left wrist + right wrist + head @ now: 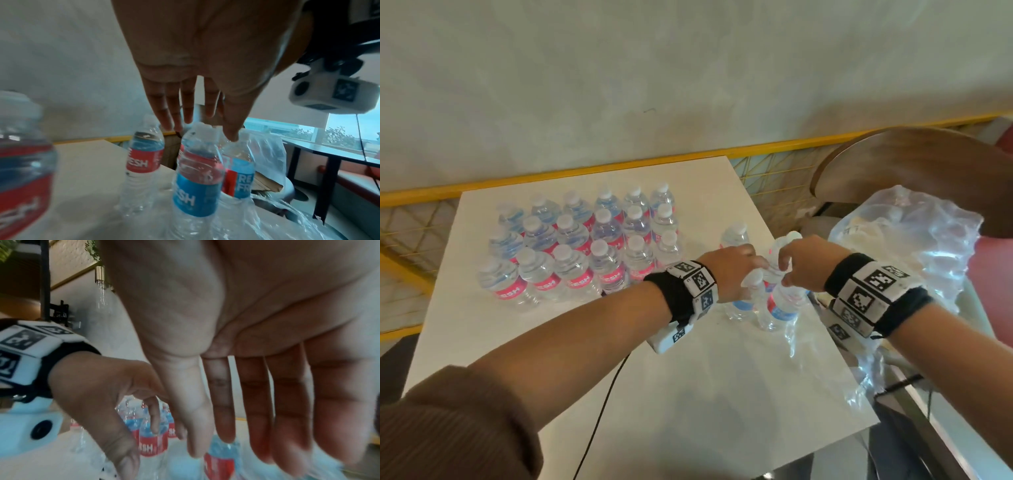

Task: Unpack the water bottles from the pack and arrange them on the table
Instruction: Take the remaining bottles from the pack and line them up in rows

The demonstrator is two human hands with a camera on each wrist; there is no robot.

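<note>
Now both my hands are over the small bunch of bottles (774, 301) at the right edge of the table (688, 377). My left hand (732, 270) has its fingers (188, 104) straight and slack, the tips just above a bottle cap (203, 129), holding nothing. My right hand (803, 262) also hangs loose, with fingers (255, 402) stretched down toward the caps and gripping nothing. These bottles stand upright on the torn plastic wrap (907, 240), which spills off the table's right side. One more bottle (736, 236) stands alone just behind them. Farther left, the rest of the bottles (582, 246) are set in neat rows on the table, well apart from my hands
</note>
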